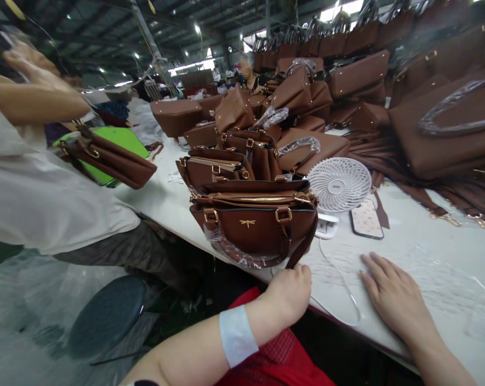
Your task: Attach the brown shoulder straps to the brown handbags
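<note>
A brown handbag (pixel 258 225) with a gold dragonfly emblem and a gold zipper stands upright at the table's near edge. Its front handle (pixel 242 256), partly in clear plastic wrap, hangs down over the front. From the bag's right side a flat brown strap (pixel 304 247) runs down to my left hand (pixel 291 289), which is closed on its lower end; the fingertips are hidden. My right hand (pixel 395 295) lies open and flat on the white tabletop, apart from the bag, near a thin white cable (pixel 341 276).
A white fan (pixel 338 185) and a patterned phone (pixel 366 219) sit right of the bag. More brown handbags (pixel 216 163) and a heap of straps (pixel 371 147) lie behind. At left a co-worker in a pale shirt (pixel 45 177) stands near a dark round stool (pixel 107 316).
</note>
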Motion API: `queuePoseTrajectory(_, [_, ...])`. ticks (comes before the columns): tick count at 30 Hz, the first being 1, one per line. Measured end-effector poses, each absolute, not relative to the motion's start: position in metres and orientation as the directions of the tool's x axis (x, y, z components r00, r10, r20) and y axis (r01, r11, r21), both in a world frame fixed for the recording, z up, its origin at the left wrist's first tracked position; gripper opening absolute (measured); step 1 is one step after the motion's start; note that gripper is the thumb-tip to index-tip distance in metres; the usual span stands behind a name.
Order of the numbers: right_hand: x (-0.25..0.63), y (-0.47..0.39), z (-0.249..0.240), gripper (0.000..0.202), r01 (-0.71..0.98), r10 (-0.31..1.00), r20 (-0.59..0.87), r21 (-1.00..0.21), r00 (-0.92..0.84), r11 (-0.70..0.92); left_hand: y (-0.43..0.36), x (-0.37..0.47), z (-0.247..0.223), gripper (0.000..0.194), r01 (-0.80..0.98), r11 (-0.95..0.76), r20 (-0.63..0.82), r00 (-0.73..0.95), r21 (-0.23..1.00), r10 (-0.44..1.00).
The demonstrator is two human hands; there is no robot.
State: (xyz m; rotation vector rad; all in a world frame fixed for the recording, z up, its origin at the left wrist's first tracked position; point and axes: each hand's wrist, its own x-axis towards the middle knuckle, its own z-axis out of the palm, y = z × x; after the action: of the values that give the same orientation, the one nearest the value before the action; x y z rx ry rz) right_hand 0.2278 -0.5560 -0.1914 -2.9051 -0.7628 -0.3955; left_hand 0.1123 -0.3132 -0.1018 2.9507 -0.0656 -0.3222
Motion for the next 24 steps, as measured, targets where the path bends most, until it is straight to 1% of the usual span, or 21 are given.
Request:
queuePoseTrajectory(5, [0.226,-0.553,-0.189,0.061,0.488,0.464,0.288,-0.015,0.838,-0.872,-0.299,0.083,-0.079,0.022,-0.121,-0.972,-0.325,0.928,0.201,-0.183])
queuePoseTrajectory(7, [0.226,-0.553,-0.189,0.061,0.481,0.46,0.283,-0.007,0.841,-0.876,-0.283,0.068,-0.066,0.019,-0.115,-0.968,-0.347,0.919,0.224,-0.189])
queuePoseTrajectory(9, [0.226,-0.554,-0.19,0.062,0.474,0.455,0.274,-0.002,0.847,-0.881,-0.262,0.051,-0.052,0.015,-0.1,-0.955,-0.347,0.917,0.278,-0.198])
queuePoseTrajectory(11, [0.228,-0.554,-0.191,0.063,0.467,0.452,0.258,0.004,0.854,-0.884,-0.239,0.035,-0.038,0.008,-0.098,-0.924,-0.377,0.893,0.37,-0.246])
queuePoseTrajectory(12, [0.23,-0.554,-0.191,0.063,0.461,0.448,0.246,0.008,0.859,-0.887,-0.227,0.027,-0.033,0.005,-0.08,-0.897,-0.411,0.869,0.435,-0.277])
queuePoseTrajectory(14, [0.236,-0.553,-0.193,0.065,0.437,0.429,0.221,0.016,0.876,-0.9,-0.207,0.014,-0.024,0.004,0.005,-0.811,-0.469,0.818,0.585,-0.333])
queuePoseTrajectory(16, [0.246,-0.55,-0.195,0.067,0.412,0.408,0.19,0.02,0.893,-0.911,-0.193,0.003,-0.02,0.006,0.11,-0.698,-0.48,0.8,0.707,-0.361])
queuePoseTrajectory(18, [0.257,-0.545,-0.195,0.067,0.394,0.392,0.158,0.021,0.906,-0.919,-0.184,-0.005,-0.02,0.007,0.165,-0.615,-0.451,0.823,0.772,-0.346])
queuePoseTrajectory(20, [0.263,-0.537,-0.188,0.066,0.374,0.373,0.149,0.021,0.916,-0.927,-0.18,-0.012,-0.022,0.008,0.182,-0.584,-0.41,0.866,0.791,-0.285])
queuePoseTrajectory(22, [0.255,-0.527,-0.17,0.067,0.343,0.337,0.227,0.012,0.914,-0.939,-0.178,-0.017,-0.026,0.01,0.201,-0.577,-0.374,0.906,0.792,-0.198])
queuePoseTrajectory(24, [0.229,-0.515,-0.141,0.065,0.358,0.32,0.384,-0.028,0.866,-0.933,-0.178,-0.021,-0.031,0.011,0.225,-0.578,-0.359,0.925,0.784,-0.127])
